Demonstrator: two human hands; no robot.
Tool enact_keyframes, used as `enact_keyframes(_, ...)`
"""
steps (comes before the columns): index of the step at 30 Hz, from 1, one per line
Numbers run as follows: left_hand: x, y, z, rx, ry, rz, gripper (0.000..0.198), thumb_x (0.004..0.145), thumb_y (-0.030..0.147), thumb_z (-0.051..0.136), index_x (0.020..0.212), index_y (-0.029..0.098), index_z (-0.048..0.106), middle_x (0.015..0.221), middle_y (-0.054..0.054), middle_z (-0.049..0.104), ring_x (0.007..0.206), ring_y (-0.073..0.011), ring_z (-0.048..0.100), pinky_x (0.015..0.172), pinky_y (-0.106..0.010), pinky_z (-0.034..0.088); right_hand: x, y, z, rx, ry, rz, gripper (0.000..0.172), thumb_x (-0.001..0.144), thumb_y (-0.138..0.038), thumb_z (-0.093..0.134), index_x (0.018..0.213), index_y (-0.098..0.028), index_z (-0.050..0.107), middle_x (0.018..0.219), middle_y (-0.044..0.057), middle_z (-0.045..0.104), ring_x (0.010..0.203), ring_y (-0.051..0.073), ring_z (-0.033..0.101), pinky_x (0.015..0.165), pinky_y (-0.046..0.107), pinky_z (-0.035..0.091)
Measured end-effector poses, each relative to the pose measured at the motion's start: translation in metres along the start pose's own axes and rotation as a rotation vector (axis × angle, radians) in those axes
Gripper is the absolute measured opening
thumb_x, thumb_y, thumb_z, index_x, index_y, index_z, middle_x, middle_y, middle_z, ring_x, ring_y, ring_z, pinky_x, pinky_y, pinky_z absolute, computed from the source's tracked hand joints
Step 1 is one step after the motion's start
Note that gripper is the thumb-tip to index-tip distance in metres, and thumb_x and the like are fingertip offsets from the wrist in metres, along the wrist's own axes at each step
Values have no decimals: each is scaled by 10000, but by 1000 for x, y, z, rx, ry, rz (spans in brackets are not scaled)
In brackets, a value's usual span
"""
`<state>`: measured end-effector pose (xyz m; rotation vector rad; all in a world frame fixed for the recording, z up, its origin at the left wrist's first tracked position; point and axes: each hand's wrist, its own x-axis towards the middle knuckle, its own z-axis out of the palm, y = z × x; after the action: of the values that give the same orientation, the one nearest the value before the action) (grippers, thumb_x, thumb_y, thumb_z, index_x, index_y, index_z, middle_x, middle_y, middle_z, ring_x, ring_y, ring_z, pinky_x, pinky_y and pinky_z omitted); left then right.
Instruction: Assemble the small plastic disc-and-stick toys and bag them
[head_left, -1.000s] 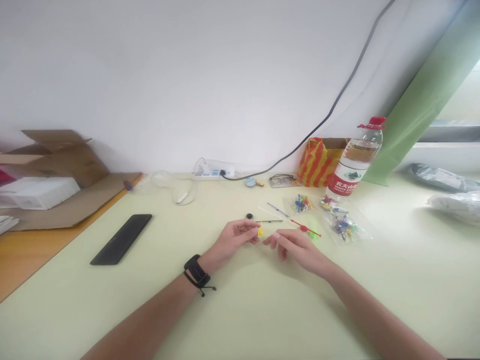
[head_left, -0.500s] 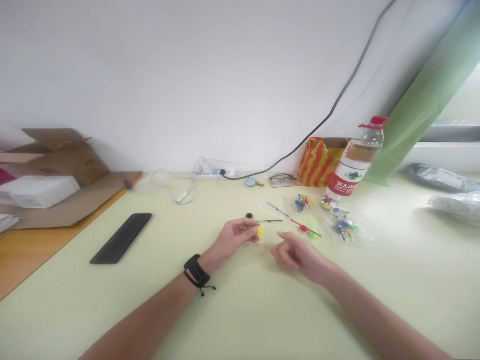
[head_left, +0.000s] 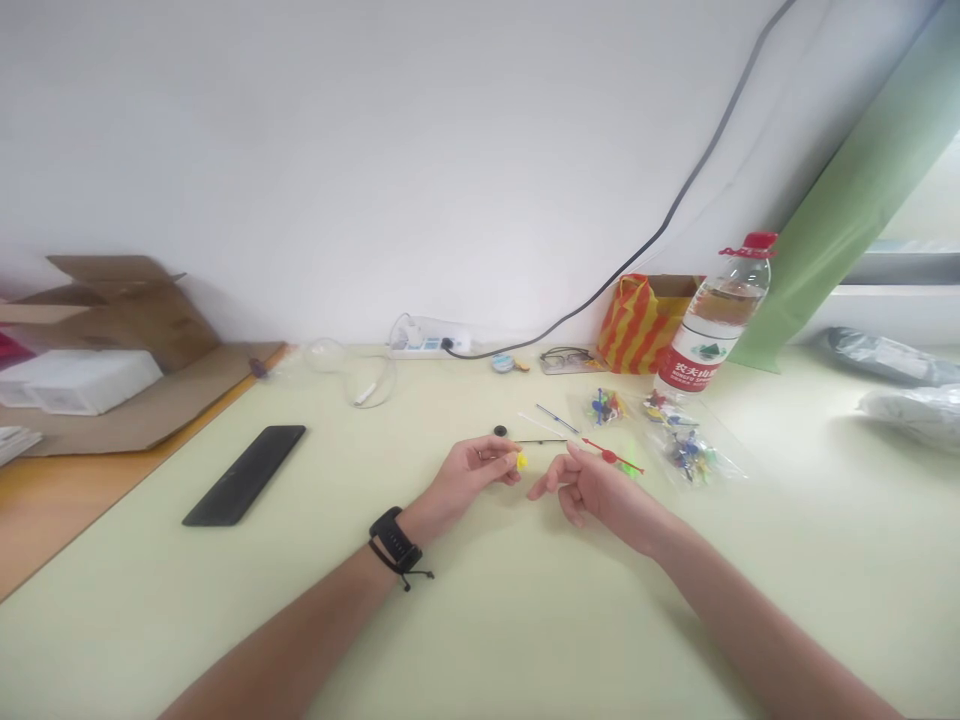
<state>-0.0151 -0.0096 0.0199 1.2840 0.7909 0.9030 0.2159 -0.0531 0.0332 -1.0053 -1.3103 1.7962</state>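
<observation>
Pinched between the thumb and fingers of my left hand (head_left: 476, 465) is a small yellow plastic piece (head_left: 522, 461); its exact shape is too small to make out. My right hand (head_left: 592, 490) hovers just to the right, apart from the piece, with its fingers spread and nothing in them. Past the right hand lies a red plastic arrow with a round middle (head_left: 610, 456), next to a bright green piece (head_left: 631, 466). Behind my hands are a thin dark rod (head_left: 541, 441), a small black disc (head_left: 500, 431), a white stick (head_left: 536, 424) and a blue-grey stick (head_left: 556, 416).
Clear bags of colourful small parts (head_left: 691, 455) lie at right, before a water bottle (head_left: 701, 345) and a striped bag (head_left: 634, 325). A power strip (head_left: 427, 343) sits by the wall. A black flat pad (head_left: 246, 476) and an open cardboard box (head_left: 142, 300) are at left.
My right hand's fingers have gone from curled to stretched out toward the left. A yellow blur below the left fingertips no longer shows. My left hand keeps its place and its hold.
</observation>
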Motion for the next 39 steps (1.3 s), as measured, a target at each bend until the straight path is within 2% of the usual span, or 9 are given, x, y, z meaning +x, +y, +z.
enact_keyframes(8, 0, -2, 0, -14, -6, 0, 324, 823, 393, 808, 1040, 157, 758, 885, -70, 723, 801, -185, 684, 807, -340, 530, 2, 4, -4, -7, 31, -7, 542, 970, -688, 406, 874, -206, 633, 1066, 111, 735, 557, 133, 502, 628, 333, 481)
enact_keyframes(10, 0, -2, 0, -22, -14, -2, 322, 827, 391, 805, 1042, 156, 755, 888, -71, 724, 796, -183, 685, 812, -343, 528, 2, 4, -3, -43, 93, -25, 498, 973, -656, 436, 888, -207, 634, 1066, 101, 729, 579, 137, 529, 640, 336, 490)
enact_keyframes(14, 0, -2, 0, 0, -34, 8, 306, 839, 388, 796, 1033, 155, 754, 937, -77, 728, 799, -173, 680, 813, -339, 536, 4, 8, 2, -296, 270, -163, 383, 944, -595, 559, 979, -222, 635, 1017, 66, 704, 633, 145, 550, 643, 320, 488)
enact_keyframes(18, -2, -2, 2, 49, -75, 0, 329, 841, 399, 794, 1036, 140, 739, 965, -99, 742, 843, -207, 715, 812, -360, 574, 7, 18, 6, -604, 268, -344, 315, 954, -506, 594, 1140, -252, 611, 1051, 48, 667, 621, 131, 527, 601, 302, 453)
enact_keyframes(21, -4, -2, 5, 117, -118, -55, 342, 841, 416, 791, 1012, 128, 725, 944, -118, 766, 835, -221, 738, 806, -362, 590, 6, 24, 8, -803, 247, -386, 225, 1011, -444, 509, 995, -239, 599, 917, 26, 646, 638, 143, 519, 606, 302, 412)
enact_keyframes(25, -7, -3, 9, 151, -170, -75, 331, 868, 439, 756, 991, 134, 718, 962, -122, 779, 855, -224, 749, 814, -358, 602, 3, 26, 11, -963, 179, -391, 251, 1048, -355, 411, 847, -227, 489, 795, 4, 592, 666, 157, 519, 630, 299, 372)
enact_keyframes(32, -8, -4, 7, 355, -272, 51, 238, 919, 372, 690, 989, 163, 779, 1007, -93, 771, 936, -214, 709, 851, -318, 567, 7, 33, 11, -1107, 224, -461, 193, 997, -240, 439, 810, -228, 394, 743, -18, 527, 629, 146, 449, 588, 275, 312)
enact_keyframes(36, -8, -9, 4, 458, -245, 71, 197, 921, 338, 673, 970, 173, 768, 957, -69, 771, 854, -189, 703, 784, -290, 556, 10, 37, 8, -1188, 241, -442, 160, 1003, -258, 451, 849, -227, 422, 762, -17, 562, 636, 149, 469, 599, 276, 311)
enact_keyframes(39, -7, -10, -2, 633, -148, 159, 163, 918, 311, 658, 933, 181, 756, 822, -38, 744, 726, -161, 668, 666, -263, 526, 12, 39, 8, -1309, 243, -440, 178, 1033, -275, 416, 867, -220, 449, 785, 1, 595, 671, 163, 513, 624, 293, 317)
